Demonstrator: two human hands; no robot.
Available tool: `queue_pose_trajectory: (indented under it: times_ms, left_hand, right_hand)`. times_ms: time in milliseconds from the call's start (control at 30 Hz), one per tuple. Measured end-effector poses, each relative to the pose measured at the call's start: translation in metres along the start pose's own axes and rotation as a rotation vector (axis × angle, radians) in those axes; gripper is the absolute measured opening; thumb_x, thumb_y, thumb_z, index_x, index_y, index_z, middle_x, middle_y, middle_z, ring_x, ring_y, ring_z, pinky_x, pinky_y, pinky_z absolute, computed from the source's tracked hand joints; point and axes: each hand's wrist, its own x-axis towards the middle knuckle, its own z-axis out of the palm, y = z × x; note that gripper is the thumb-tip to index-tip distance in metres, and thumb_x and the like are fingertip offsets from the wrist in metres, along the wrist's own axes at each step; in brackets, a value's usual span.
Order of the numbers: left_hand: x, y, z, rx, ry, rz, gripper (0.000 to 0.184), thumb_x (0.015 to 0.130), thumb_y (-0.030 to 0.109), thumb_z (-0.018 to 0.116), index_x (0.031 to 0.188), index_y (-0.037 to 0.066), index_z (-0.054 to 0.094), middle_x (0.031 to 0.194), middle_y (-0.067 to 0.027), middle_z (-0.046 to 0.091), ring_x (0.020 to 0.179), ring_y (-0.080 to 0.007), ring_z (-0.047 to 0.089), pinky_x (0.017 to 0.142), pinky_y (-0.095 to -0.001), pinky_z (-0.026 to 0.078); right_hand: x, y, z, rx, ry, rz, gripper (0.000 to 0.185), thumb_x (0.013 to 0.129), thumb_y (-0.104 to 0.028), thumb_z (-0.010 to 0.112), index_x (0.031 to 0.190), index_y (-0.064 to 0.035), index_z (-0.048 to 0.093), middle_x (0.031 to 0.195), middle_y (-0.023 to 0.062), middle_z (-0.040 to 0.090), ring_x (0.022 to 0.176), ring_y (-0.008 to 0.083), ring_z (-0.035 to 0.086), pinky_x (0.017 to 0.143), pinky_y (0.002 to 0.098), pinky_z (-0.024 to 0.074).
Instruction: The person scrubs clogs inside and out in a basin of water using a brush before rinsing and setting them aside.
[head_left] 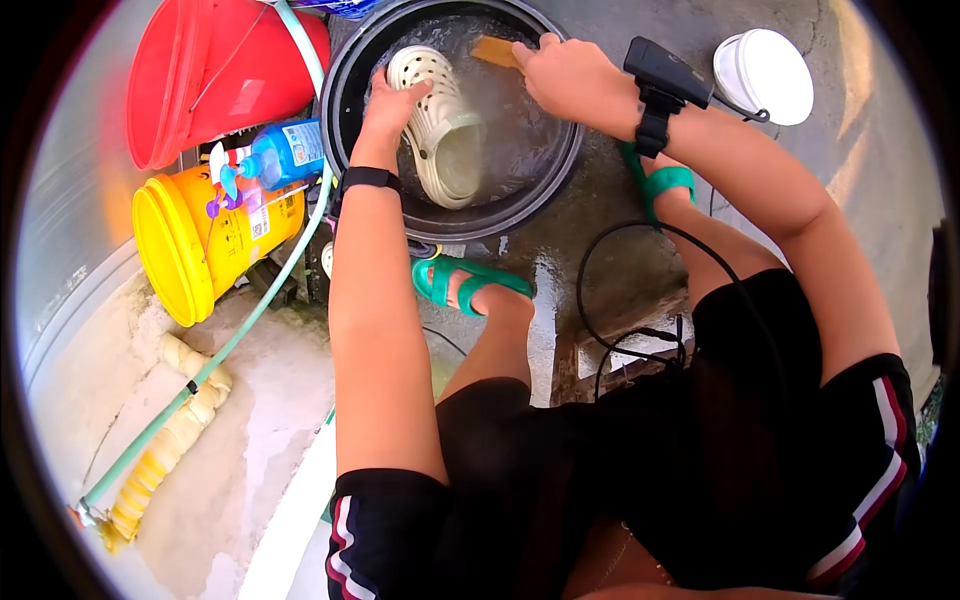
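A cream clog [441, 122] with round holes sits tilted in a round black basin [566, 170] of cloudy water. My left hand [385, 112] grips the clog by its left side, near the toe, with the thumb over the upper. My right hand [572, 80] is closed around a tan wooden brush [494, 51], over the far right part of the basin. The fingers hide much of the brush, and its bristles do not show. Brush and clog are apart.
On the left lie a red bucket [215, 85], a yellow bucket [215, 245] and a blue pump bottle [285, 155]. A pale green hose [250, 330] runs past them. A white bucket [765, 78] stands at right. A black cable [590, 250] loops near my sandaled feet.
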Motion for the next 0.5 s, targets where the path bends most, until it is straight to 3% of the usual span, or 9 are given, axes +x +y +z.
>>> queue_pose_trajectory:
  times_ms: [67,167,200,367,467,500]
  left_hand:
    - [-0.008,-0.002,-0.016,-0.163,-0.172,-0.114,0.095,0.077,0.026,0.086,0.148,-0.004,0.03,0.131,-0.0228,0.059,0.117,-0.0306,0.062,0.098,-0.0402,0.051]
    - [-0.066,0.022,0.008,-0.092,-0.033,-0.262,0.083,0.081,0.026,0.084,0.143,-0.003,0.036,0.13,-0.0222,0.059,0.113,-0.0309,0.063,0.095,-0.0396,0.052]
    - [-0.053,-0.009,0.009,-0.11,-0.022,-0.28,0.08,0.082,0.028,0.083,0.142,-0.002,0.039,0.129,-0.0217,0.059,0.117,-0.031,0.061,0.094,-0.0397,0.052]
    - [-0.056,-0.014,0.005,-0.322,-0.158,-0.126,0.083,0.084,0.044,0.078,0.142,-0.003,0.042,0.13,-0.0252,0.059,0.124,-0.0354,0.057,0.105,-0.0455,0.045]
    - [-0.037,-0.028,-0.011,0.603,0.246,0.025,0.08,0.09,0.054,0.064,0.14,-0.005,0.047,0.131,-0.0304,0.057,0.119,-0.0419,0.06,0.105,-0.0461,0.045]
    - [-0.075,0.022,-0.008,0.778,0.337,-0.076,0.079,0.092,0.06,0.053,0.134,-0.007,0.055,0.132,-0.0336,0.055,0.119,-0.0448,0.058,0.102,-0.0465,0.047]
  right_hand:
    - [0.0,0.001,-0.002,0.15,-0.076,0.088,0.04,0.093,-0.025,0.056,0.13,-0.0078,0.059,0.089,0.0243,0.066,0.079,0.0407,0.068,0.07,0.049,0.0568]
    - [-0.002,0.007,0.007,0.332,-0.068,0.125,0.048,0.095,-0.032,0.056,0.14,-0.0132,0.056,0.095,0.0228,0.068,0.084,0.0432,0.066,0.079,0.0509,0.0538]
    - [-0.004,0.005,0.006,0.378,-0.075,0.122,0.048,0.096,-0.032,0.056,0.14,-0.0142,0.056,0.095,0.0228,0.067,0.085,0.0426,0.066,0.079,0.0503,0.0536]
    - [-0.013,0.0,0.007,0.455,-0.018,0.038,0.047,0.097,-0.033,0.057,0.141,-0.0181,0.057,0.093,0.0215,0.066,0.087,0.0408,0.065,0.08,0.0484,0.0527]
    - [-0.011,-0.002,0.009,0.437,-0.025,0.057,0.045,0.098,-0.033,0.057,0.14,-0.019,0.058,0.092,0.0209,0.065,0.088,0.0404,0.065,0.08,0.0482,0.0528]
    - [-0.011,-0.003,0.01,0.424,-0.018,0.061,0.045,0.098,-0.034,0.056,0.14,-0.0188,0.058,0.092,0.0211,0.065,0.087,0.0406,0.065,0.08,0.0483,0.0529]
